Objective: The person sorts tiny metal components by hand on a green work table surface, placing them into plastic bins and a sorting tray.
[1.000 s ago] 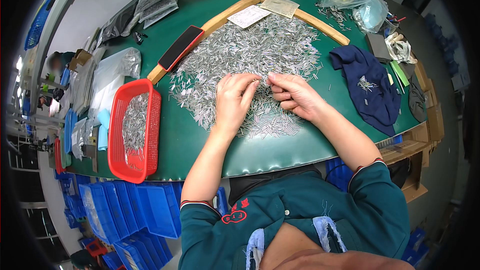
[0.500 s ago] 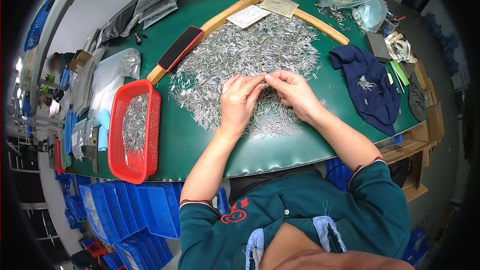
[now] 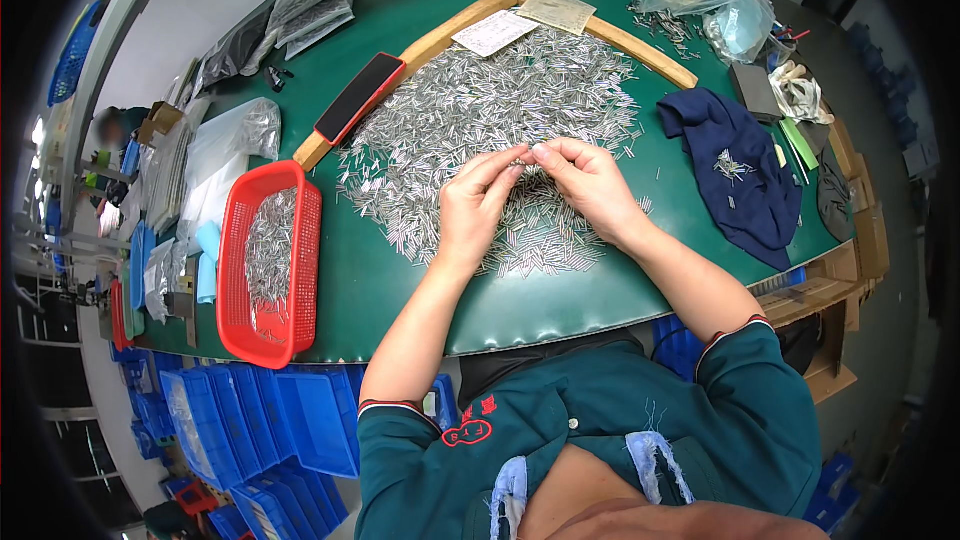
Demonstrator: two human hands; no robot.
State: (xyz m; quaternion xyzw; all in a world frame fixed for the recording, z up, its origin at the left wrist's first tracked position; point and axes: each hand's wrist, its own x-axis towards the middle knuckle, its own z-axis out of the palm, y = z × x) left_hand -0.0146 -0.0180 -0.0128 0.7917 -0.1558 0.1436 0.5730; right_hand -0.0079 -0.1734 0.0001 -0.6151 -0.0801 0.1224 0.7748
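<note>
A wide pile of small silvery metal pins (image 3: pixel 480 105) covers the middle of the green table (image 3: pixel 400 315). Above the near part of the pile, my left hand (image 3: pixel 477 202) and my right hand (image 3: pixel 590 188) meet at the fingertips. Thumb and index finger of each hand are pinched together around something small, probably pins, mostly hidden by the fingers. To the left stands a red plastic basket (image 3: pixel 308 280) with more of these pins in it. A few pins (image 3: pixel 733 166) lie on a dark blue cloth (image 3: pixel 745 205) at the right.
Wooden strips (image 3: pixel 640 55) border the pile's far side, with two paper slips (image 3: pixel 495 32) and a phone in a red case (image 3: pixel 360 98) on them. Plastic bags (image 3: pixel 235 150) lie at the left. Blue bins (image 3: pixel 315 420) stand below the table edge; cardboard (image 3: pixel 830 290) is at the right.
My left hand's fingers have shifted slightly and its fingertips have drawn closer together. Both hands stay in nearly the same place; basket, pile and cloth are unchanged.
</note>
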